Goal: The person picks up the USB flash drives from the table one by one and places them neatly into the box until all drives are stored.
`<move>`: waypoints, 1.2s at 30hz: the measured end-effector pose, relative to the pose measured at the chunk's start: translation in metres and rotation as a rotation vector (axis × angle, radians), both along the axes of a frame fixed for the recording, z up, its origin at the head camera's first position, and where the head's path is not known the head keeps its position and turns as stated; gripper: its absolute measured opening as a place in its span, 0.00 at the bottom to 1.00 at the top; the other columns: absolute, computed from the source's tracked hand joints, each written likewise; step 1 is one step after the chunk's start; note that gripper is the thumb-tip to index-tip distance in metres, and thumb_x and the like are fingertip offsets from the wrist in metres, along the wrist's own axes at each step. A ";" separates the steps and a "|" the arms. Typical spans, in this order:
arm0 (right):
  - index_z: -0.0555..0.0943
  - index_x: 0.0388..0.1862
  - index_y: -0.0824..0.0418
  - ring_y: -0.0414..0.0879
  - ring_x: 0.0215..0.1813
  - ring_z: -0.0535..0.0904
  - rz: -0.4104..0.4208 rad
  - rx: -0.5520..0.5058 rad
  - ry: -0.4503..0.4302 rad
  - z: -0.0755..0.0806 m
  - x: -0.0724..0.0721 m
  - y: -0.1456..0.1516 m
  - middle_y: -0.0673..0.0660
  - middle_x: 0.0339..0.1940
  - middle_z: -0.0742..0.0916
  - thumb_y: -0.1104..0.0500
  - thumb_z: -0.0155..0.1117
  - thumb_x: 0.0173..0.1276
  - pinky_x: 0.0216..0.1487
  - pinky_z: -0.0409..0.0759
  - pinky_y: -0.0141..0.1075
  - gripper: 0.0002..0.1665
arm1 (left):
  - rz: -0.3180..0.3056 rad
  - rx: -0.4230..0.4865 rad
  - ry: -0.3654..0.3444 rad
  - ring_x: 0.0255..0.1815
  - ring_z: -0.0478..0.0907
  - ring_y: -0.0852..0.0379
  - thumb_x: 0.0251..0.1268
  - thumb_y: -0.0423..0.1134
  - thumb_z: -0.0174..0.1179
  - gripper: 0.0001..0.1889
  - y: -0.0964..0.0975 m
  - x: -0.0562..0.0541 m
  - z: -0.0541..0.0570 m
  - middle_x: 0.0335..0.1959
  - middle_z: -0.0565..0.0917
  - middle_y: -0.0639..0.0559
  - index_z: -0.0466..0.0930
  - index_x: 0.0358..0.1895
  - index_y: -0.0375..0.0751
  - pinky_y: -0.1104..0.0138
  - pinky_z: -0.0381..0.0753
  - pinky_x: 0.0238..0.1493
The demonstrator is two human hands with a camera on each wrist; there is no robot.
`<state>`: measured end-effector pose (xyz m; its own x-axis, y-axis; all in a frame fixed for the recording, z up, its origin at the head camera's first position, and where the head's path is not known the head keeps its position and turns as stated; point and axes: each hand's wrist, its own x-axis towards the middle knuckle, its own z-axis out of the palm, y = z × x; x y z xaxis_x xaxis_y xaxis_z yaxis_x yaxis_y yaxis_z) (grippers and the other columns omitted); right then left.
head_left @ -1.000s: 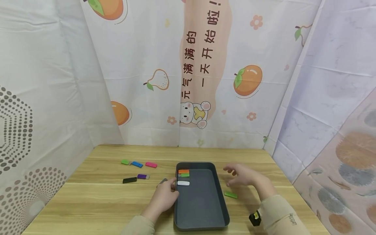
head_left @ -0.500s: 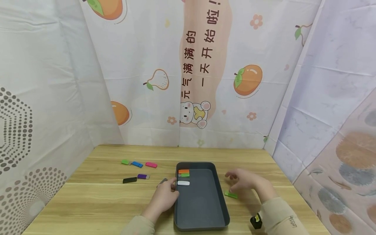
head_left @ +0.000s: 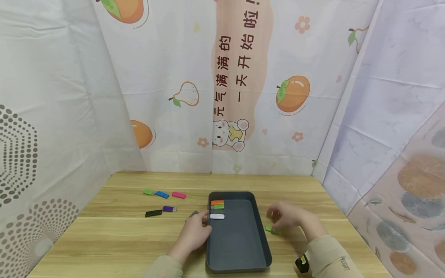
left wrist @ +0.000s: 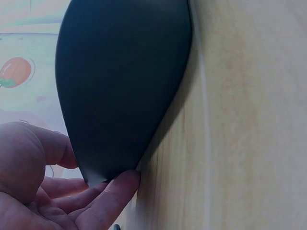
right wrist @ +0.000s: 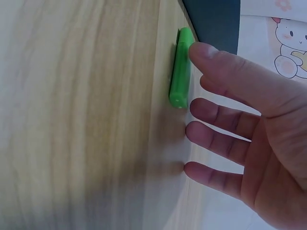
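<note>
A dark grey tray (head_left: 240,239) lies on the wooden table in the head view. My left hand (head_left: 196,233) grips its left wall; in the left wrist view thumb and fingers (left wrist: 112,196) pinch the wall from both sides. Inside the tray's far left corner lie several USB flash drives in a row: orange (head_left: 217,202), green (head_left: 218,207), dark grey and white (head_left: 217,216). My right hand (head_left: 292,217) hovers right of the tray over a green capped stick (right wrist: 181,72). The thumb tip overlaps this stick, while the other fingers are spread and loosely bent above the table.
Left of the tray lie more flash drives: green (head_left: 148,192), blue (head_left: 162,194), pink (head_left: 179,195), purple (head_left: 169,209) and black (head_left: 153,213). A grey one (head_left: 192,215) sits beside my left fingers. Printed cloth (head_left: 187,127) hangs behind the table.
My right hand has come down and slightly nearer, its thumb now over the green stick. The left hand and the tray have stayed in place.
</note>
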<state>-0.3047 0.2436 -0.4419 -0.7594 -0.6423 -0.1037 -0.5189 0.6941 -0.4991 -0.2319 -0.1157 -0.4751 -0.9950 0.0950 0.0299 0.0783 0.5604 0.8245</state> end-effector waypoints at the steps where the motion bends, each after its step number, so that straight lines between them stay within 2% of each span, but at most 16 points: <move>1: 0.84 0.44 0.61 0.49 0.40 0.79 0.001 0.000 -0.003 0.000 0.000 0.000 0.53 0.36 0.84 0.60 0.82 0.49 0.42 0.79 0.39 0.23 | 0.001 0.000 0.001 0.45 0.84 0.46 0.60 0.29 0.61 0.30 0.000 0.000 0.000 0.48 0.84 0.35 0.71 0.68 0.24 0.55 0.85 0.40; 10: 0.85 0.44 0.58 0.46 0.40 0.78 -0.011 0.020 0.007 -0.004 0.002 0.001 0.50 0.36 0.84 0.60 0.82 0.49 0.43 0.79 0.39 0.22 | 0.002 0.003 -0.002 0.46 0.83 0.46 0.60 0.29 0.61 0.30 0.000 0.000 0.000 0.48 0.84 0.36 0.71 0.68 0.25 0.55 0.85 0.41; 19: 0.87 0.37 0.55 0.41 0.38 0.79 -0.024 -0.004 0.003 -0.008 0.000 0.003 0.47 0.33 0.85 0.66 0.77 0.53 0.40 0.79 0.38 0.13 | 0.002 0.002 -0.001 0.46 0.83 0.45 0.60 0.29 0.61 0.30 0.000 0.000 -0.001 0.48 0.84 0.35 0.71 0.68 0.25 0.55 0.85 0.41; 29: 0.86 0.37 0.59 0.47 0.39 0.80 -0.025 -0.012 -0.005 -0.005 0.002 0.005 0.52 0.35 0.85 0.71 0.73 0.49 0.41 0.80 0.39 0.16 | -0.002 0.004 0.001 0.45 0.84 0.46 0.60 0.29 0.61 0.30 0.000 0.000 0.000 0.47 0.84 0.36 0.71 0.68 0.24 0.55 0.85 0.40; 36: 0.86 0.36 0.57 0.42 0.37 0.78 -0.029 0.004 0.016 -0.005 0.004 0.004 0.49 0.33 0.85 0.71 0.73 0.51 0.40 0.79 0.38 0.14 | -0.001 0.000 0.001 0.45 0.84 0.46 0.60 0.29 0.61 0.30 0.000 0.000 0.000 0.47 0.84 0.36 0.72 0.68 0.25 0.56 0.85 0.40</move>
